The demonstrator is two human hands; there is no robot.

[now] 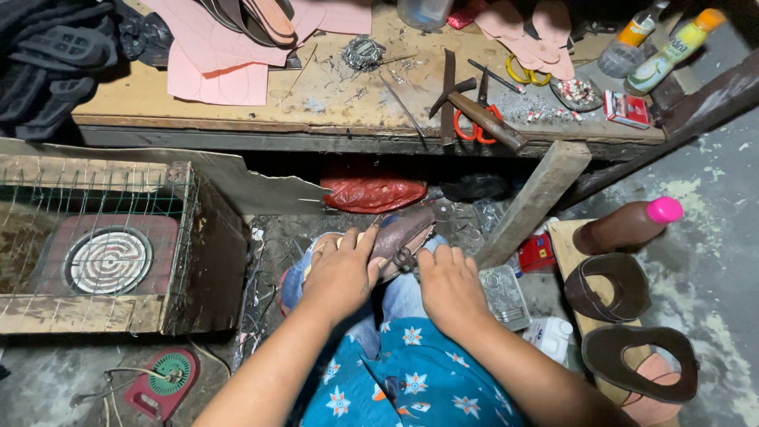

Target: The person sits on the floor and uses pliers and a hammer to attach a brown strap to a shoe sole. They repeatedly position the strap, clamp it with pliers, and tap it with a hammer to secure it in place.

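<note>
A wire-fronted wooden box (pixel 118 245) at the left holds a round coil heater (pixel 107 260). On the person's lap lies a brown leather shoe upper on its last (pixel 399 236). The left hand (pixel 341 273) is clamped over its near end, thumb pressed on the leather. The right hand (pixel 451 286) is closed on small metal pliers (pixel 405 258) that touch the upper's edge. Behind, the wooden worktop (pixel 348 95) carries pink sole cut-outs (pixel 217 55), a hammer (pixel 482 119) and orange-handled scissors (pixel 474 126).
</note>
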